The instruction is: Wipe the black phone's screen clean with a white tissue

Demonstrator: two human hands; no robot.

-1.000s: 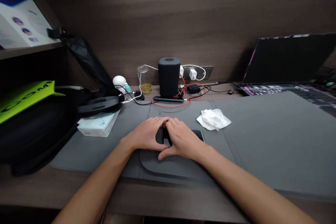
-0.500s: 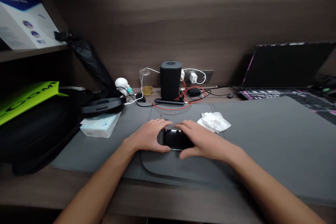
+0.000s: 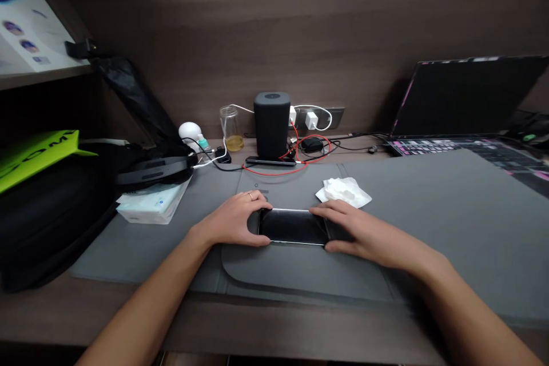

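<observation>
While phone (image 3: 294,226) faces up, long axis sideways, left fingers (image 3: 258,240), right fingers (image 3: 342,247) hold ends.

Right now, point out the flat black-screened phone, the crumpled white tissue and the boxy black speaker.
Flat black-screened phone (image 3: 293,227), head view: middle of its screen.
Crumpled white tissue (image 3: 343,190), head view: its crumpled top.
Boxy black speaker (image 3: 271,128), head view: its front face.

On the lime-green sheet (image 3: 38,155), black "OM", adjoining letters unclear
</observation>
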